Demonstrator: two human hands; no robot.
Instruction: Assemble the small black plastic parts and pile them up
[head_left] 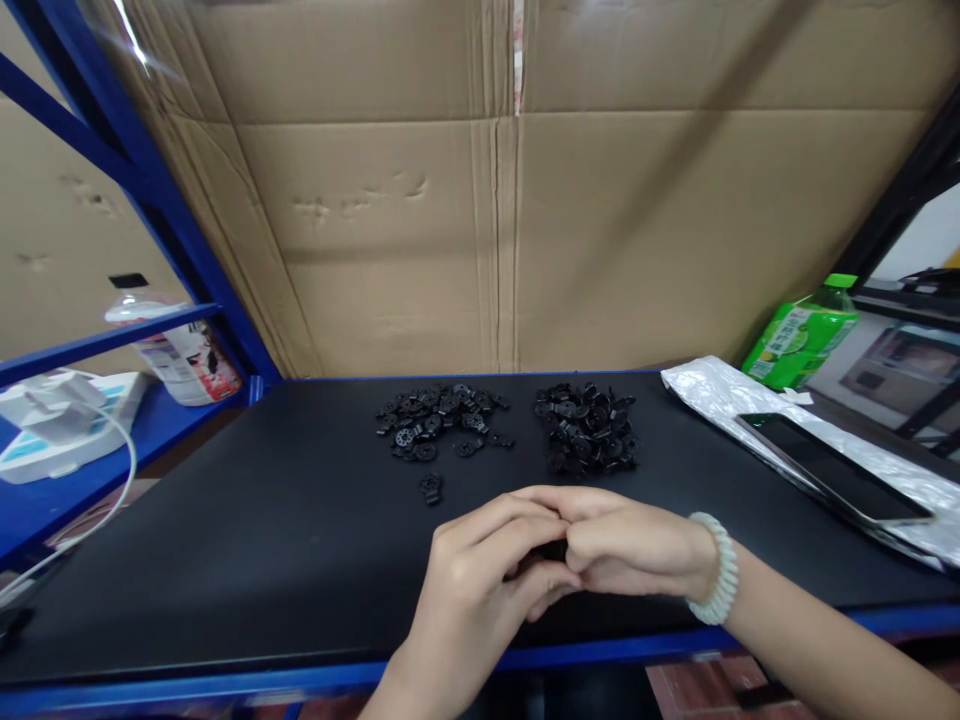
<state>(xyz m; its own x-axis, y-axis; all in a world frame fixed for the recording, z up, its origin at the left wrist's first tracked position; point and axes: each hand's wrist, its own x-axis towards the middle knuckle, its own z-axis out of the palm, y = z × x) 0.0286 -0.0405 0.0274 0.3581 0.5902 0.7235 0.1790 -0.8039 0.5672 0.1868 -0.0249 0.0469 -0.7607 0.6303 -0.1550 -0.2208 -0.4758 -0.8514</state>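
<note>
My left hand (487, 575) and my right hand (622, 540) meet above the front part of the black table (247, 560). Fingers of both are curled around a small black part (553, 549), mostly hidden between them. Behind the hands lie two heaps of small black plastic parts: a looser left heap (442, 415) and a denser right heap (589, 428). One single black part (430, 488) rests apart, in front of the left heap. A pale coiled band circles my right wrist.
A phone (832, 465) lies on silver wrapping (697, 375) at the right, near a green bottle (802, 335). On the left, a blue shelf (161, 430) holds a bottle (180, 355) and a power strip with white cable. Cardboard (375, 220) stands behind.
</note>
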